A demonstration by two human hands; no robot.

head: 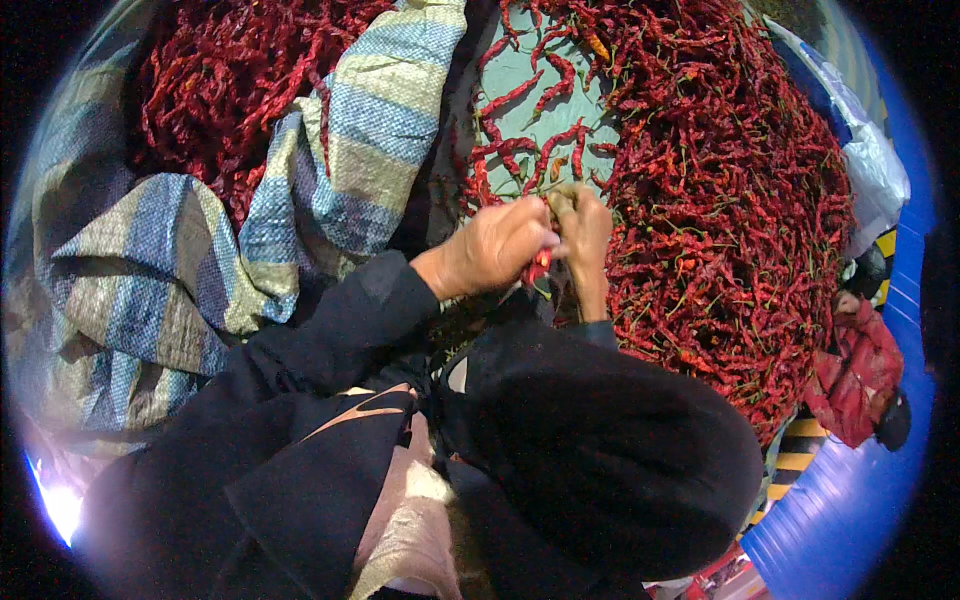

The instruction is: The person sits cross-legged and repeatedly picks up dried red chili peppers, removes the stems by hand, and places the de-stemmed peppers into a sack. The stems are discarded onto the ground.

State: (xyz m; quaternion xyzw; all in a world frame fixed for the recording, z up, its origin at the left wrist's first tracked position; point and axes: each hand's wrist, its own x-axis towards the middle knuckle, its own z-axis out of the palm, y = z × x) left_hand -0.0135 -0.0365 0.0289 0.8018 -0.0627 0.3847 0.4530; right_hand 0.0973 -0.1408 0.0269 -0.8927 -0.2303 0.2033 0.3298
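Observation:
My left hand is closed around red chili peppers, whose ends poke out below its fingers. Touching or nearly touching it, my right hand has bent fingers at the stem side of the peppers; a pale green stem seems to be at its fingertips, though blur hides the exact grip. Just beyond both hands, loose red chili peppers lie scattered on a pale green surface. A large heap of red chilies with stems rises right beside my right hand.
To the left, a blue-and-cream striped woven sack stands open around more red chilies. At the right edge are a crumpled clear plastic bag, a red cloth and a blue corrugated surface.

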